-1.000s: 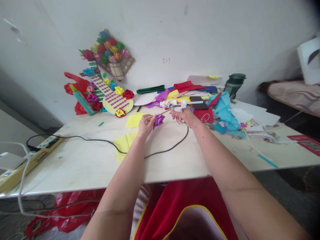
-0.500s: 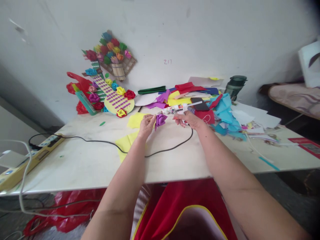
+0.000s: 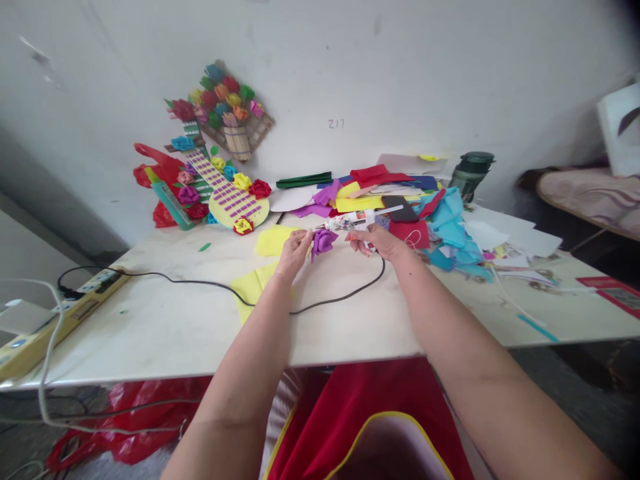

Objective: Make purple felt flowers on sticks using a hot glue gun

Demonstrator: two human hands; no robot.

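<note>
A purple paper flower (image 3: 325, 243) is pinched between the fingers of my left hand (image 3: 296, 251), above the middle of the table. My right hand (image 3: 374, 241) is wrapped round the handle of a white hot glue gun (image 3: 350, 219) with a printed pattern. Its nozzle points left and sits close to the top of the flower; whether the two touch I cannot tell. A glue stick (image 3: 393, 209) juts from the gun's rear. Below the left hand lie pieces of yellow crepe paper (image 3: 250, 287).
A black cord (image 3: 345, 297) runs from the gun across the table (image 3: 350, 340) to a power strip (image 3: 90, 303). A flower-decorated paper guitar (image 3: 235, 200) and a green glue bottle (image 3: 170, 203) stand back left. Coloured paper (image 3: 450, 217), a phone (image 3: 400, 209) and a dark bottle (image 3: 471, 175) are at right.
The purple flower has turned slightly and shows more to the right of my left fingers. Both hands stay almost in place, with the glue gun still close to the flower.
</note>
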